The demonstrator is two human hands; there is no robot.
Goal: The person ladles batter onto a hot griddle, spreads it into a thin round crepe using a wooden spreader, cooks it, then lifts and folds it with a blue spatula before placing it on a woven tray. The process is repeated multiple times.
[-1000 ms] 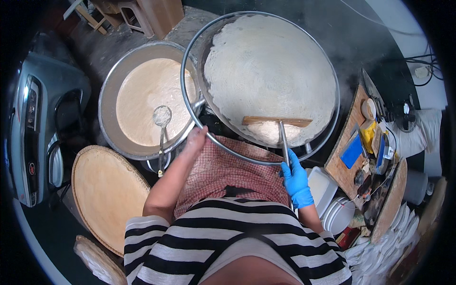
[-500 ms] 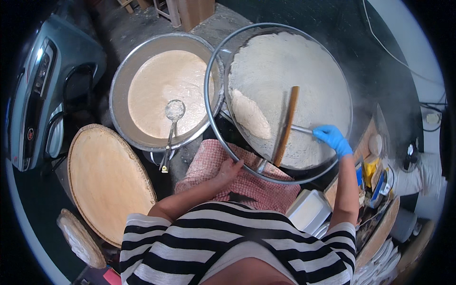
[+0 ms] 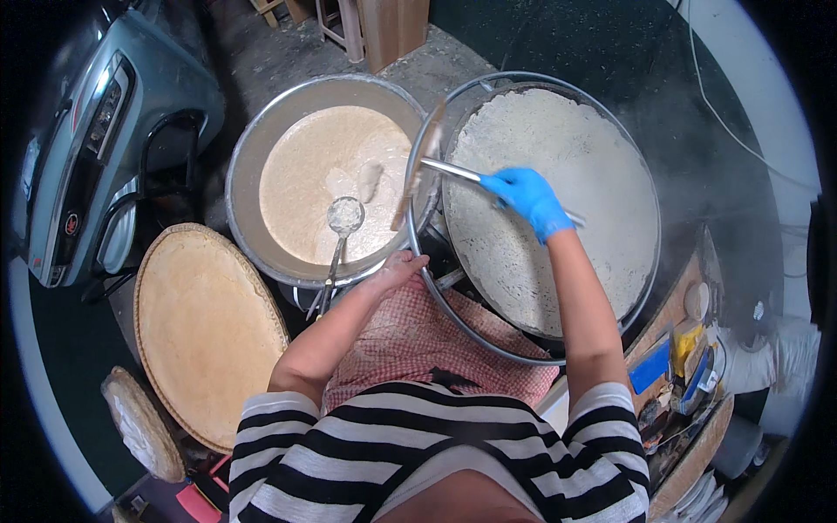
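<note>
My right hand (image 3: 529, 200), in a blue glove, is closed round the metal handle of a T-shaped batter spreader (image 3: 455, 172). Its wooden blade, blurred by motion, stands over the pot's right rim. Below lies a round griddle (image 3: 558, 200) coated with a thin, pale layer of batter. My bare left hand (image 3: 402, 268) grips the metal ring (image 3: 488, 343) round the griddle at its near left side. To the left, a large metal pot (image 3: 247, 179) contains beige batter (image 3: 301, 187). A lump of batter (image 3: 370, 181) shows there beside a ladle (image 3: 345, 215) resting in the pot.
A large round board (image 3: 209, 327) with a pale surface leans at the lower left, beside a smaller round piece (image 3: 144, 424). A motor scooter (image 3: 122, 144) stands far left. Right of the griddle lies a cluttered board (image 3: 667, 305). A checked cloth (image 3: 384, 340) covers my lap.
My right hand has swung the spreader left from the griddle to the pot's rim. The batter lump has left the griddle. My left hand has shifted left, and the ring appears turned clockwise.
</note>
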